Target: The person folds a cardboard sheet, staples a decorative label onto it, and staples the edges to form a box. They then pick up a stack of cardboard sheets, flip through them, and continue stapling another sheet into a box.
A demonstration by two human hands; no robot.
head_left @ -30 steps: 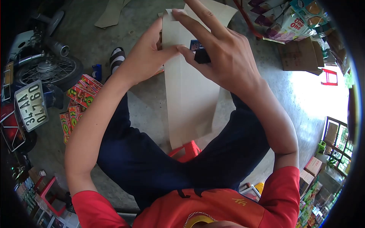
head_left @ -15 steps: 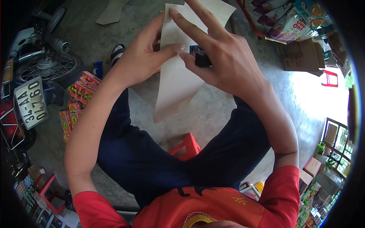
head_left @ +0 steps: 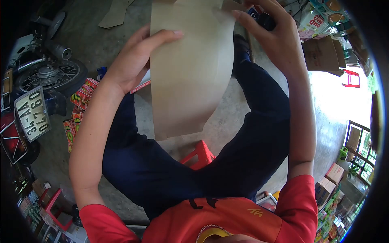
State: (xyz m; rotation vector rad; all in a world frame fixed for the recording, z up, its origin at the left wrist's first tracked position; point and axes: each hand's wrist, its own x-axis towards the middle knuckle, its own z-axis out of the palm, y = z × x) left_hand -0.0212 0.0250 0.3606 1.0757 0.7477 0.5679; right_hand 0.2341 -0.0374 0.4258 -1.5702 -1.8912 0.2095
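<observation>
A tan sheet of thin cardboard (head_left: 190,77) hangs in front of me, its lower end drooping between my knees. My left hand (head_left: 139,56) is closed on its left edge, thumb lying on the near face and fingers behind. At the upper right edge is my right hand (head_left: 279,34), thumb pointing at the sheet; its fingertips are partly out of view. Tucked in that hand is a small black object (head_left: 265,21) with a blue part; its kind is not clear. Beneath my left hand, a red-and-white printed edge (head_left: 142,86) shows from behind the sheet.
A red plastic stool (head_left: 199,156) stands between my legs. Colourful printed packets (head_left: 81,99) lie on the floor at left, near a motorbike wheel (head_left: 50,75). A cardboard piece (head_left: 115,14) lies farther off. An open carton (head_left: 322,54) stands at right.
The cardboard sheet has turned broad side toward me and opened wider. My right hand has moved up and right with the black object. My left hand has shifted slightly left along with the sheet.
</observation>
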